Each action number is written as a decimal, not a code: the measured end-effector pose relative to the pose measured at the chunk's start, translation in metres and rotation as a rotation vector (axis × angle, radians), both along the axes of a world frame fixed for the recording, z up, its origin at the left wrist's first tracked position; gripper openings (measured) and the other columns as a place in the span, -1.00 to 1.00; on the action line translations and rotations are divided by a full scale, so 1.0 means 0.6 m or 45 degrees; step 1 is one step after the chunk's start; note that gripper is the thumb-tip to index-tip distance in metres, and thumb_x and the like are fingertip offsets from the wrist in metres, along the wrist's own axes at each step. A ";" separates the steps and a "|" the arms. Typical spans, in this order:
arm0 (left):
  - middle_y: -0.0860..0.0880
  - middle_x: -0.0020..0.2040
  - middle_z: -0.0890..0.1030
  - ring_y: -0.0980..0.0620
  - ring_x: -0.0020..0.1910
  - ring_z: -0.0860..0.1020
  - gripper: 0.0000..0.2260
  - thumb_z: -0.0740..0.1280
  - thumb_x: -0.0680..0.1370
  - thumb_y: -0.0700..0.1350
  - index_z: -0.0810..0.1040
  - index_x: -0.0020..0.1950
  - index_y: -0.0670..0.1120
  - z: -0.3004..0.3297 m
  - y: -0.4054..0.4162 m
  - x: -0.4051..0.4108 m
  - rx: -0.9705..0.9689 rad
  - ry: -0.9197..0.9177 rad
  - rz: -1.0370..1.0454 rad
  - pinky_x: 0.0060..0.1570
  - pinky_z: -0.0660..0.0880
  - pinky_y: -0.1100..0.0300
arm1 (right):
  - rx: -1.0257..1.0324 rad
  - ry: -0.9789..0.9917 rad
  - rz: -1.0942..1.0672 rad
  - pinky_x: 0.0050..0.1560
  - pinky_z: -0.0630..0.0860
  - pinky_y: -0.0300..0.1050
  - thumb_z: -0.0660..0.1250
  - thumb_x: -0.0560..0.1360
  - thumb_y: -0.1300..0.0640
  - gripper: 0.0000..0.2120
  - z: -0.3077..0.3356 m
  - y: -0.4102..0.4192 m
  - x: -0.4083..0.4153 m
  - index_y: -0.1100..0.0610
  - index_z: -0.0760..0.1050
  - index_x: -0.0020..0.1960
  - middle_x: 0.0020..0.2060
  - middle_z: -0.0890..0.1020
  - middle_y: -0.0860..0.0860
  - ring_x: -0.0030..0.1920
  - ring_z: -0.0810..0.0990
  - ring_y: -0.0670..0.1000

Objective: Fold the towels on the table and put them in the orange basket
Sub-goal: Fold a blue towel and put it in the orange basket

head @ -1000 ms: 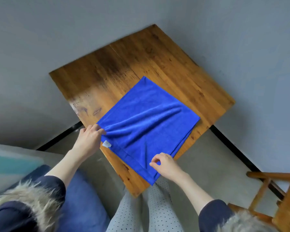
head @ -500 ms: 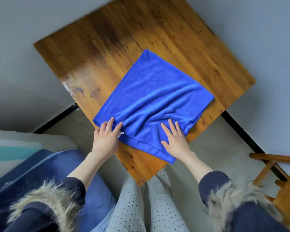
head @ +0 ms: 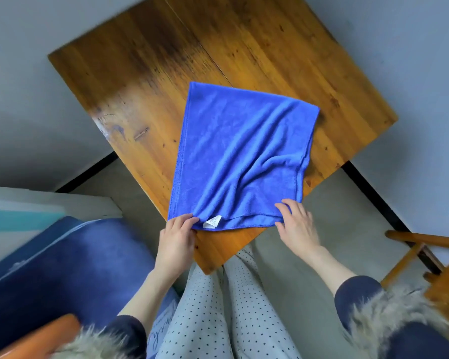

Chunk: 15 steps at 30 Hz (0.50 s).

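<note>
Both hands [head: 176, 235] [head: 297, 225] pinch blue towel [head: 241, 156] near corners, on table [head: 140, 81].

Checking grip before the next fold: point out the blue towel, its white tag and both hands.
blue towel [head: 241, 151]: head view, middle of cloth.
white tag [head: 212, 221]: head view, near edge.
left hand [head: 176, 239]: head view, back.
right hand [head: 297, 224]: head view, back.

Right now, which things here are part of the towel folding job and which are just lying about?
Job:
towel, blue, on the table
left hand, pinching its near corner
right hand, fingers on the other near corner
orange edge at bottom left, possibly the basket

Lying about:
wooden chair
blue cushion
</note>
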<state>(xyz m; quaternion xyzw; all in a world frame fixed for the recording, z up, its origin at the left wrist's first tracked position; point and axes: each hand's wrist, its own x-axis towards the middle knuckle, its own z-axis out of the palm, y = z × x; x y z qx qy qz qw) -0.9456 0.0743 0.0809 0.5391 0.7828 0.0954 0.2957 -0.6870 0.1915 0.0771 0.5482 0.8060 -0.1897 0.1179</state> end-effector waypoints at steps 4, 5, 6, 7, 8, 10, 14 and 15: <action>-0.06 -0.07 0.59 -0.16 0.00 0.54 -0.78 0.33 0.40 -0.40 0.56 -0.05 -0.14 0.003 0.010 -0.006 0.129 0.261 -0.109 -0.03 0.38 -0.02 | 0.063 0.021 0.046 0.00 0.47 0.09 0.46 0.36 0.22 -0.65 0.001 -0.009 0.007 0.25 0.51 0.11 0.15 0.54 0.18 0.18 0.51 0.20; -0.06 -0.09 0.58 -0.14 -0.01 0.55 -0.77 0.35 0.38 -0.41 0.55 -0.07 -0.14 0.002 0.013 -0.007 0.150 0.323 -0.169 0.00 0.37 -0.03 | 0.115 0.042 0.059 -0.06 0.50 0.08 0.49 0.32 0.25 -0.68 0.000 -0.007 0.005 0.26 0.53 0.04 0.09 0.57 0.19 0.13 0.55 0.21; -0.06 -0.07 0.58 -0.12 0.01 0.55 -0.77 0.36 0.37 -0.41 0.55 -0.08 -0.13 -0.002 0.014 -0.008 0.172 0.361 -0.233 0.01 0.36 -0.04 | 0.172 0.068 0.089 -0.10 0.52 0.06 0.52 0.27 0.27 -0.69 0.000 -0.005 0.003 0.26 0.54 -0.02 0.03 0.59 0.18 0.08 0.58 0.20; -0.07 -0.04 0.59 -0.11 0.03 0.56 -0.76 0.38 0.36 -0.41 0.55 -0.08 -0.13 -0.005 0.016 -0.009 0.186 0.375 -0.284 0.01 0.37 -0.05 | 0.218 0.094 0.135 -0.12 0.54 0.05 0.54 0.24 0.28 -0.70 0.000 -0.003 0.000 0.25 0.55 -0.07 0.00 0.60 0.18 0.06 0.60 0.19; -0.10 0.01 0.60 -0.11 0.06 0.56 -0.76 0.40 0.35 -0.40 0.55 -0.09 -0.13 -0.009 0.017 -0.011 0.198 0.373 -0.335 0.01 0.40 -0.05 | 0.243 0.113 0.191 -0.11 0.54 0.04 0.54 0.23 0.29 -0.72 0.000 -0.003 -0.001 0.24 0.54 -0.10 -0.01 0.61 0.17 0.06 0.60 0.19; -0.15 0.10 0.59 -0.14 0.12 0.56 -0.80 0.44 0.37 -0.33 0.57 -0.08 -0.12 -0.015 0.016 -0.014 0.195 0.348 -0.439 0.00 0.46 -0.04 | 0.246 0.126 0.297 -0.06 0.55 0.06 0.54 0.24 0.27 -0.73 -0.003 -0.006 -0.003 0.22 0.55 -0.11 0.05 0.60 0.19 0.12 0.58 0.21; -0.13 0.20 0.56 -0.13 0.18 0.54 -0.80 0.21 0.53 -0.06 0.59 0.04 -0.05 -0.023 0.007 -0.018 0.203 0.371 -0.518 0.01 0.50 0.02 | 0.164 0.069 0.387 0.10 0.52 0.14 0.56 0.25 0.16 -0.57 -0.014 -0.021 0.001 0.20 0.58 0.09 0.21 0.54 0.24 0.22 0.52 0.25; -0.14 0.21 0.56 -0.13 0.18 0.54 -0.79 0.21 0.53 -0.06 0.59 0.06 -0.07 -0.023 0.005 -0.018 0.207 0.382 -0.509 0.00 0.50 0.03 | 0.168 0.056 0.376 0.13 0.51 0.15 0.55 0.27 0.14 -0.54 -0.017 -0.024 0.001 0.20 0.56 0.14 0.23 0.52 0.24 0.23 0.51 0.24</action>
